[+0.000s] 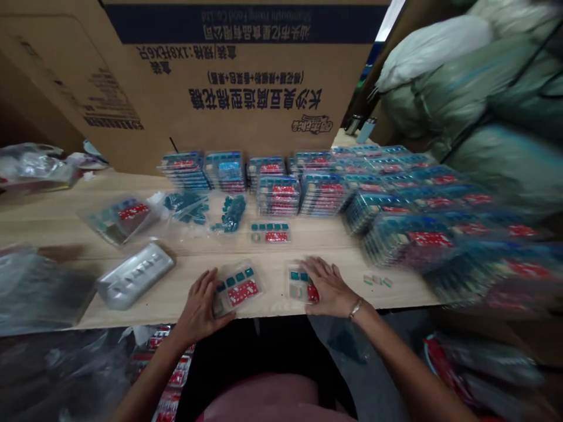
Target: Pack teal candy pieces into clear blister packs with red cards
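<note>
My left hand (201, 302) grips the left edge of a clear plastic tray (260, 281), thumb at the near side. Green squares line its top row, and a red packet with white marks (243, 292) lies below them. My right hand (329, 287) is closed over the right side of a second clear tray (295, 292), covering part of it. Green squares, a pale round piece and some red show in that tray. Both trays are at the table's front edge. Beyond them another filled tray (270, 232) lies flat, touched by neither hand.
Stacks of filled trays (323, 196) run along the back and right of the wooden table (193, 249). Bags of green pieces (231, 212) lie mid-left, near a silvery moulded tray (136, 275). Small loose pieces (377, 281) are at right. A large cardboard box (250, 126) stands behind.
</note>
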Demonstrator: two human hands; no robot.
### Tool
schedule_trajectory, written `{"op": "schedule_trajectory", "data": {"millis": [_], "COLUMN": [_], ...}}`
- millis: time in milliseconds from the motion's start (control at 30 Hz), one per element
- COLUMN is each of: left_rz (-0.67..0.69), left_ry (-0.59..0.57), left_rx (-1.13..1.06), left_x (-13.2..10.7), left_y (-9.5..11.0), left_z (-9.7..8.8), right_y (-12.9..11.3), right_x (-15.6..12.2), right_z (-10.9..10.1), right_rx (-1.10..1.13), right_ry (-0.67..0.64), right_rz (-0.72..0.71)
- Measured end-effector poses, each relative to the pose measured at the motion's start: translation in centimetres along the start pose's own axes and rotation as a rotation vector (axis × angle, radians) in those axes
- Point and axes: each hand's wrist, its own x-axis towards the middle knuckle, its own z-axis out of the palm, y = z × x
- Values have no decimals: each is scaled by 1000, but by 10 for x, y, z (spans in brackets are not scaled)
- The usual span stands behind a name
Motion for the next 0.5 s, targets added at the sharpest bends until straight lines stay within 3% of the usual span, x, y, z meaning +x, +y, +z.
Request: {"op": "schedule_trajectory", "data": {"millis": [100,200,367,500], "left_rz": [94,155,185,182], "left_ry": [-47,-61,-67,-44], "left_rx": [-36,-63,-84,-87], "left_x": [16,20,10,4], "left_y": [1,1,10,13], "left_z": [4,2,-4,-2], "right_y": [27,21,-20,-38], "right_x": [-3,18,107,174], "right_z": [-1,-16,-50,-50], "right_rx": [3,27,-66,-171], "right_ry": [19,93,205,139], "right_rz": [-73,-182,-271,-234]}}
